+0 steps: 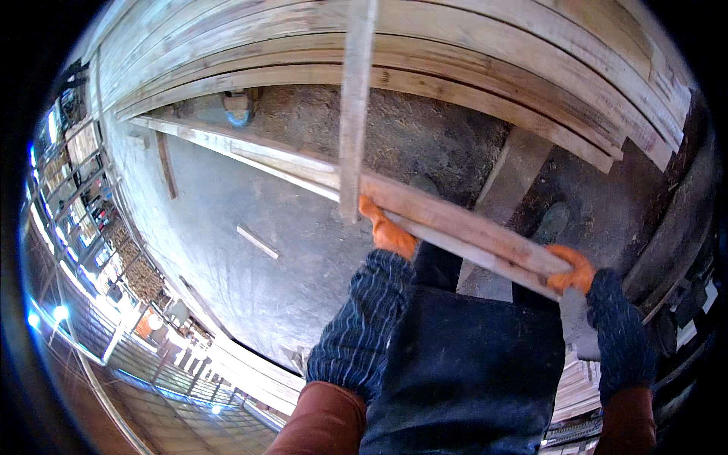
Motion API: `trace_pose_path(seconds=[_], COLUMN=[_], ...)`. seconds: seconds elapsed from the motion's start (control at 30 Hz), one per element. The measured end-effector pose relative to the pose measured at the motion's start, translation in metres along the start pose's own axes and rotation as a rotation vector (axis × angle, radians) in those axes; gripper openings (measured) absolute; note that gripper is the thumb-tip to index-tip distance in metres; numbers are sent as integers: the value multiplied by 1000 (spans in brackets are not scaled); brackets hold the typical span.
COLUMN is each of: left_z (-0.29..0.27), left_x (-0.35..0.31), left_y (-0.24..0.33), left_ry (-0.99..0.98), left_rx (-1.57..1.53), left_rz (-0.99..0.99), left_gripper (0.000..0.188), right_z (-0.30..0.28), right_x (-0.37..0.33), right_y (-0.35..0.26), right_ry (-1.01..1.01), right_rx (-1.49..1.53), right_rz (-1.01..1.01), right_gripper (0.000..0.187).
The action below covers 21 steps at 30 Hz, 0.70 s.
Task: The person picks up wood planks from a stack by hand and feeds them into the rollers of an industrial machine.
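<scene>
In orange gloves, both my hands grip a long wooden plank (462,224) that slants from the far left down to my right, in front of my dark apron. Its pale lower edge may be a second board lying against it; I cannot tell. My left hand (390,231) closes round the plank near its middle, beside the lower end of a wooden slat (356,98). That slat runs up across the far planks and passes in front of the plank. At the plank's near right end, my right hand (572,269) wraps its edge.
Long planks (485,68) lie side by side across the far side. On the grey floor (296,265) are a short wood strip (258,241) and a darker stick (165,165). A blue round thing (238,116) sits beneath the planks. Stacked timber (258,379) lies behind on the left.
</scene>
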State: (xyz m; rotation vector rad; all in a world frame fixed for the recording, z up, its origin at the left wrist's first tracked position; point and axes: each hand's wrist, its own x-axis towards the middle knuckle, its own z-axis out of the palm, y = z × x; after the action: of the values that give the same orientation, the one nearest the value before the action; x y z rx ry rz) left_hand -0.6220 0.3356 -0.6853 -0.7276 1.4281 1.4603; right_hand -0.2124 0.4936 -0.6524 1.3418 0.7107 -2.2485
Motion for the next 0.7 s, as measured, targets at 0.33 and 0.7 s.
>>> trace_pose_path(seconds=[0.33, 0.7], left_z=[-50, -3], left_x=[-45, -57], left_y=[17, 27], left_ry=[-151, -108], left_rx=[-250, -409], left_rz=[42, 17], left_gripper=[100, 80], right_z=[82, 132], right_x=[-26, -55], right_y=[-45, -112], right_ry=[-120, 191], right_rx=[-236, -812], right_rz=[165, -56], right_gripper=[84, 77])
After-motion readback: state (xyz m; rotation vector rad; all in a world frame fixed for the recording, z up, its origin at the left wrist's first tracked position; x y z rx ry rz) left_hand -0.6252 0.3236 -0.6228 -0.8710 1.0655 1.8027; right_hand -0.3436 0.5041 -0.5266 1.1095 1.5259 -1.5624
